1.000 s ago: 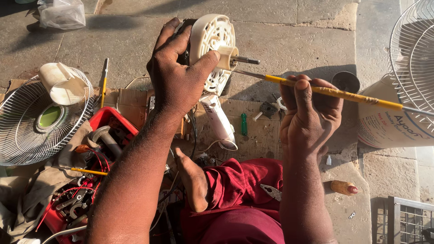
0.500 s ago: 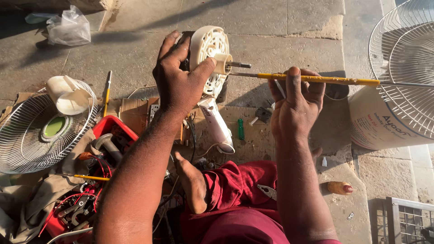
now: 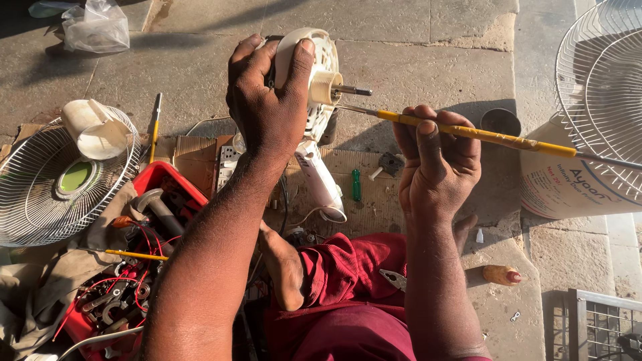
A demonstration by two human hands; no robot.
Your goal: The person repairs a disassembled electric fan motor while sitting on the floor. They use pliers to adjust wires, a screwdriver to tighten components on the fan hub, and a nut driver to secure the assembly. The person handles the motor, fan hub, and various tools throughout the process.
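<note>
My left hand [image 3: 271, 100] grips a white fan motor housing [image 3: 319, 73], held up with its metal shaft [image 3: 352, 90] pointing right. My right hand [image 3: 438, 164] holds a long yellow-handled screwdriver [image 3: 481, 136] level, its thin metal tip touching the housing just below the shaft. The fan's white neck [image 3: 319, 180] hangs down from the housing over a sheet of cardboard [image 3: 364, 194]. My bare foot [image 3: 281, 264] and red-trousered legs [image 3: 348, 294] are below.
A wire fan guard [image 3: 40, 187] with a white cup lies left, another guard [image 3: 602, 80] at the right over a white bucket [image 3: 568, 187]. A red tray [image 3: 160, 180] holds a hammer, wires and tools. Pliers [image 3: 391, 277] rest on my lap; a wooden-handled tool [image 3: 500, 274] lies right.
The screwdriver has swung from tilted to nearly level, and its tip has come up against the housing below the shaft. My left hand has kept its hold on the housing.
</note>
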